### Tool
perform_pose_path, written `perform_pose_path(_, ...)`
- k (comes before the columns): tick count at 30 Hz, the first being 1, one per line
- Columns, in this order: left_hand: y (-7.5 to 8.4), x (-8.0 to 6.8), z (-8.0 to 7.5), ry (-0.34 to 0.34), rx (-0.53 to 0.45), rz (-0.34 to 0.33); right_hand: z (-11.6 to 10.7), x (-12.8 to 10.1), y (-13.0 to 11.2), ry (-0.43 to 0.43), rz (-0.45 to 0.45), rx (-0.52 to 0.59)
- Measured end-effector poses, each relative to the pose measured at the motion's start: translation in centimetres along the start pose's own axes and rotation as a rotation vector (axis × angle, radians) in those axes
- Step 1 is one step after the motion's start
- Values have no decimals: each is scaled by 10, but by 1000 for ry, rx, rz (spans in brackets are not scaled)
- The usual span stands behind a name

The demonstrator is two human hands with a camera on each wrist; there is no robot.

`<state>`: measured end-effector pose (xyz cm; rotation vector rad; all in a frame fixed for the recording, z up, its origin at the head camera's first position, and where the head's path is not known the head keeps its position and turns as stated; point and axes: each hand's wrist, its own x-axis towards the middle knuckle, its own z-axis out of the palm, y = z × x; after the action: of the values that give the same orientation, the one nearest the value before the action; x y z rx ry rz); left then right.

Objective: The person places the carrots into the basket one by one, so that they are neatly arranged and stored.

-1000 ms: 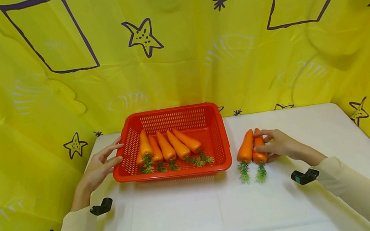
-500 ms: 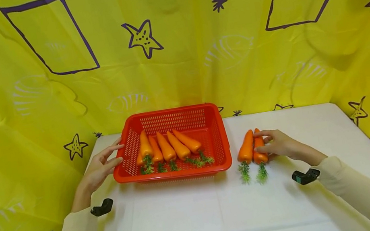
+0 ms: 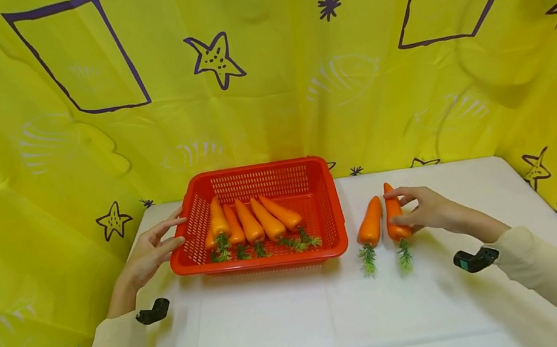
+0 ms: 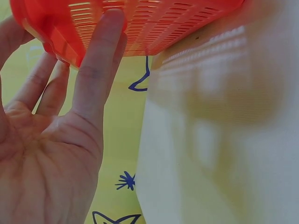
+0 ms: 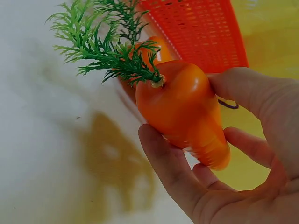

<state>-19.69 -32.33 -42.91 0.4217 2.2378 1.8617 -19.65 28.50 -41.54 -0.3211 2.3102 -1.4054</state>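
A red plastic basket (image 3: 329, 214) stands on the white table (image 3: 294, 330) and holds several orange carrots (image 3: 251, 224) with green tops. My left hand (image 3: 150, 253) rests with straight fingers (image 4: 98, 60) against the basket's left wall (image 4: 154, 23). My right hand (image 3: 423, 210) grips one carrot (image 3: 394, 217), lifted off the table; in the right wrist view this carrot (image 5: 184, 109) sits between thumb and fingers. A second carrot (image 3: 370, 225) lies on the table just left of it, between the held carrot and the basket.
Yellow cloth with purple stars and shapes (image 3: 214, 55) hangs behind and at both sides of the table. Bare white tabletop stretches in front of the basket. Small black wrist cameras (image 3: 472, 259) sit at both sleeves.
My right hand has lifted its carrot off the table and drawn it slightly right, away from the other carrot. The left hand and the basket have stayed put.
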Motion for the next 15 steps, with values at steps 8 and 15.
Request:
perform_pose_path(8, 4, 1, 1, 38, 101, 35, -14, -9, -20, 2, -45, -54)
perform_pose_path(15, 7, 1, 1, 39, 124, 66, -26, -18, -39, 21, -71, -103)
